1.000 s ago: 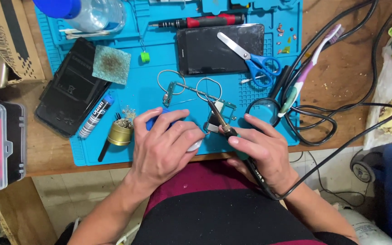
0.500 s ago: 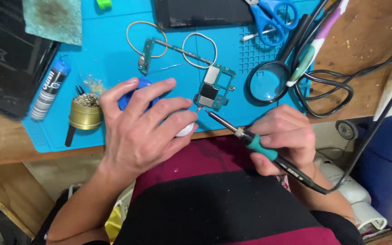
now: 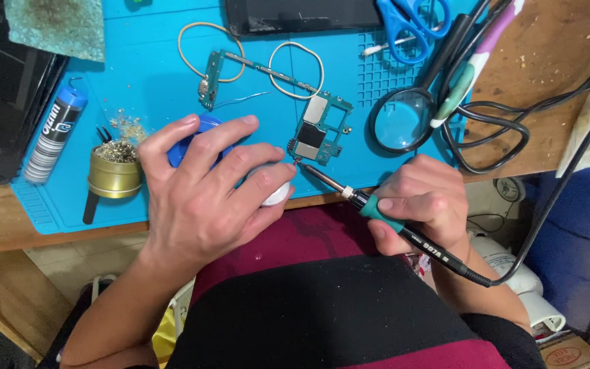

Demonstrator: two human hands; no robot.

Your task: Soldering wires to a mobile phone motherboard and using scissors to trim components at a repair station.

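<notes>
Near the front edge of the blue silicone work mat (image 3: 138, 75), the left hand (image 3: 206, 195) lies palm-down over 2 small round things, its fingers curled loosely across a blue lid (image 3: 196, 137) and a white round container (image 3: 276, 195); whether it grips them firmly cannot be told. Just to the right, the right hand (image 3: 418, 201) is closed around the green and black handle of a soldering iron (image 3: 390, 219), held like a pen, with the metal tip slanting up and left to meet the lower left corner of a green circuit board (image 3: 319, 130). That board lies flat on the mat, near its front edge and between the 2 hands. A thin flex strip with a smaller board (image 3: 209, 82) lies further back, with 2 pale rubber bands (image 3: 295, 68) around it. Toward the front left corner of the mat stands a brass tip-cleaner pot (image 3: 114, 174) filled with metal wool, with a solder tube (image 3: 56, 133) beside it. At the right edge of the mat rest a magnifying glass (image 3: 401, 123), blue-handled scissors (image 3: 411, 20) and a coil of black cable (image 3: 500, 130) on the wooden worktop (image 3: 548, 68).
</notes>
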